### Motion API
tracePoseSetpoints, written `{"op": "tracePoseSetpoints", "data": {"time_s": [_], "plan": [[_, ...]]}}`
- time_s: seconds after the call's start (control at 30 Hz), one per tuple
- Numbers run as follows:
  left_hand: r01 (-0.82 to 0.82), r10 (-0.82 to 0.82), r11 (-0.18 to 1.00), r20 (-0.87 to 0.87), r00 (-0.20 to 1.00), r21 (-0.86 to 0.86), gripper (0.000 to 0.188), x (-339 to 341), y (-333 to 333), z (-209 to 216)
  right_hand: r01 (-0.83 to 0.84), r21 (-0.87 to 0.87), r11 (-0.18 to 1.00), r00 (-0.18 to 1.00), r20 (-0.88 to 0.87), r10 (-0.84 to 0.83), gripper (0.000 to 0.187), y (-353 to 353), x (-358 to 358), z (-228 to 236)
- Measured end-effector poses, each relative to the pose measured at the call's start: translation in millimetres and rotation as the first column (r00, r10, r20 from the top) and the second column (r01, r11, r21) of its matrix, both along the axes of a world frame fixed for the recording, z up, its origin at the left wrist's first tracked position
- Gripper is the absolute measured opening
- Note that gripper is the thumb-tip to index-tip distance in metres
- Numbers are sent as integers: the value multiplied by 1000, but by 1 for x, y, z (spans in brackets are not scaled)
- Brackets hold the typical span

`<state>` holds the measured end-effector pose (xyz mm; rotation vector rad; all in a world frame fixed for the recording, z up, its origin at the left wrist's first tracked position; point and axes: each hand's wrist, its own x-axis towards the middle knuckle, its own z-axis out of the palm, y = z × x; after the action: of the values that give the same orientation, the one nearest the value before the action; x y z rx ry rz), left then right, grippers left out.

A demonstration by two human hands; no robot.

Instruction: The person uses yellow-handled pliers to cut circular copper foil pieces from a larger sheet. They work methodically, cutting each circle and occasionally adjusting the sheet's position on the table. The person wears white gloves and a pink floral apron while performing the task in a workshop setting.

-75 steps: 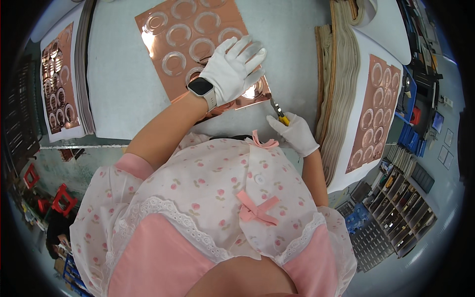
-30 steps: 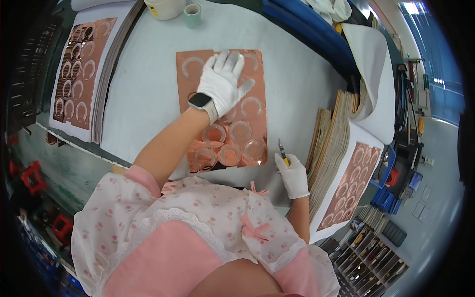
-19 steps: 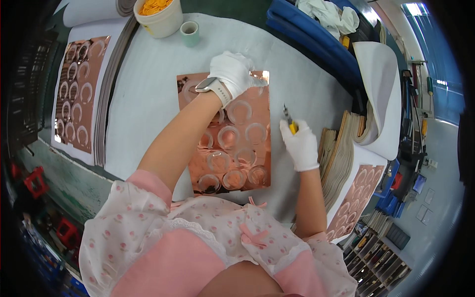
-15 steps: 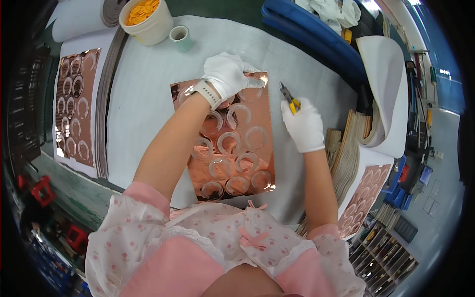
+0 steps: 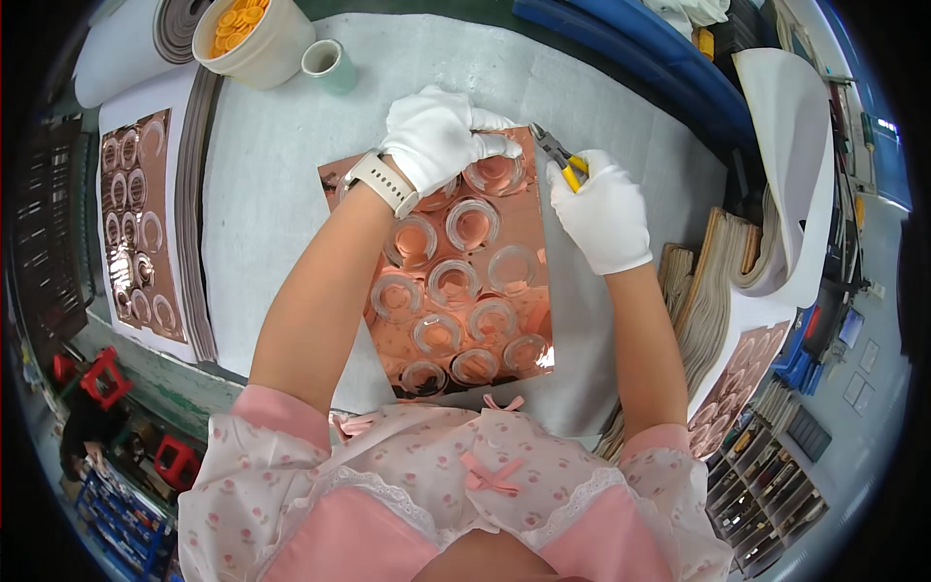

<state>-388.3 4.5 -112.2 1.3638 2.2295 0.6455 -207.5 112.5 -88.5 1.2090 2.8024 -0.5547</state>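
Note:
A shiny copper-coloured sheet (image 5: 504, 315) with rows of ring shapes lies in front of me on the pale covered table. My left hand (image 5: 434, 138), in a white glove, grips the sheet's far edge near the right corner, thumb over the sheet and forefinger along its far side. In my white-gloved right hand (image 5: 603, 211) is a pair of cutting pliers (image 5: 556, 150) with yellow handles. Its dark jaws reach the sheet's far right corner; whether they bite on it I cannot tell.
A white bucket of orange discs (image 5: 260, 48) and a pale green cup (image 5: 330, 68) stand at the far left. Similar ringed sheets rest on layered stacks, one at the left (image 5: 141, 228) and one at the right (image 5: 742, 388). A blue tray (image 5: 640, 48) borders the far right.
My right hand has brought the pliers leftward and away from me, from a gap beside the sheet to its far right corner. My left hand keeps its grip, and the view has shifted slightly.

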Motion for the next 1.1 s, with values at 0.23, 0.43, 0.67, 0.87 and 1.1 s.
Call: {"op": "tracePoseSetpoints", "data": {"time_s": [0.23,0.43,0.67,0.87,1.1], "plan": [[27,-18,997,-114,993,72,29,1,-1,-8,-37,-36,999,999,30,38,34,4,-4,4],[18,-11,998,-101,995,68,29,1,-1,-8,-41,-45,998,999,11,42,35,8,-4,-1],[10,-4,998,-89,996,68,30,2,-1,-8,-31,-77,997,998,50,35,36,9,-8,5],[23,-13,998,-141,990,67,29,2,-1,-10,-56,-55,997,996,63,60,33,12,-9,3],[22,-12,997,-125,992,80,30,1,0,-8,-166,-7,986,974,153,165,22,29,-12,2]]}}
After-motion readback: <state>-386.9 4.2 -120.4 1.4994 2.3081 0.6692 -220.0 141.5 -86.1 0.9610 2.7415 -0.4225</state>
